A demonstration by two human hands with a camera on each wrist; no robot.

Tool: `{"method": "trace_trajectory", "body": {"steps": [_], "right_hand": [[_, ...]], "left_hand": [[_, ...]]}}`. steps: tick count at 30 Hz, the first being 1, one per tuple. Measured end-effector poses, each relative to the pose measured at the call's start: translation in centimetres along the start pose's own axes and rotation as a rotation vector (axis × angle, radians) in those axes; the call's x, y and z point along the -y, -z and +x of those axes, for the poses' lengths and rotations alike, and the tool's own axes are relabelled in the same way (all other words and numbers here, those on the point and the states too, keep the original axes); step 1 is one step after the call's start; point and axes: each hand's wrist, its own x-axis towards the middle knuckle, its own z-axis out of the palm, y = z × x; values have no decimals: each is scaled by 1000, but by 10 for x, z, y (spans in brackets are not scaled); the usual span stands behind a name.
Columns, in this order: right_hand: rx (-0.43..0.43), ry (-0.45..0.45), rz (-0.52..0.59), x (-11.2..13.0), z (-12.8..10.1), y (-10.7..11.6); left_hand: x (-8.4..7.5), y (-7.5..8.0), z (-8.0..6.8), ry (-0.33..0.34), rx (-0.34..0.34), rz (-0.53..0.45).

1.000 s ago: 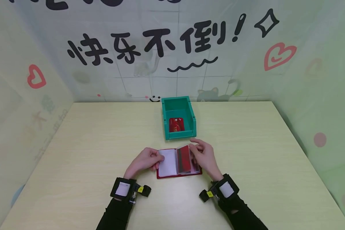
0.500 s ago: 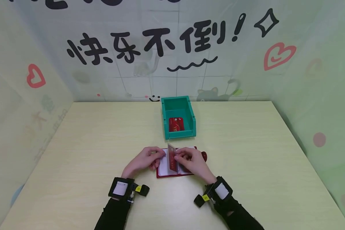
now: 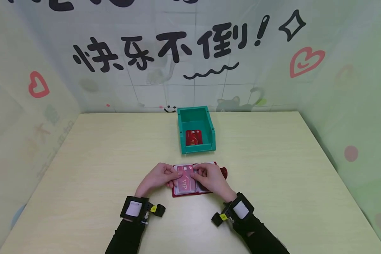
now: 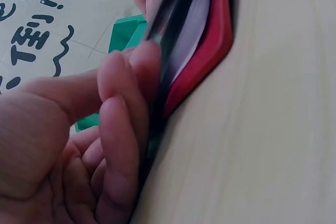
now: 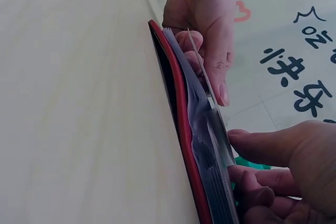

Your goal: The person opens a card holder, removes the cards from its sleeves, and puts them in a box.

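A red card holder lies spread on the table, its clear sleeve pages showing. On its left side a sleeve page covers a pink-looking VIP card. My left hand pinches the holder's left edge, thumb on top near the card. At the card's right side, my right hand has its thumb and curled fingers on the sleeve page, covering much of the holder's right half. From the right wrist view, the stacked pages rise above the red cover, with both thumbs against the upper page.
Behind the holder stands a green open-front bin with a red VIP card inside. A rounded red tab sticks out past the right hand. Printed curtains enclose the wooden table at the back and sides.
My right hand has moved left, turning a sleeve page from the holder's right side over to the left. The page now lies flat with its card facing up. The left hand stays nearly still.
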Motion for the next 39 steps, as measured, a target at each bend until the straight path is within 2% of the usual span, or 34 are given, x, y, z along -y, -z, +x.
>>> {"method": "trace_trajectory", "body": {"steps": [11,21,25,31,39], "right_hand": [[21,3,-99,7,0,1],[50,-1,-117,10,1,2],[74,-52,-79,10,2,2],[163,-124,62,6,3,2],[193,-181,107,4,2,7]], "left_hand": [[-3,-4,0,14,-37,68],[-4,-5,0,33,-55,58],[-4,-5,-1,27,-59,58],[-5,-6,-1,2,-63,63],[-6,-5,-2,-4,-52,57]]}}
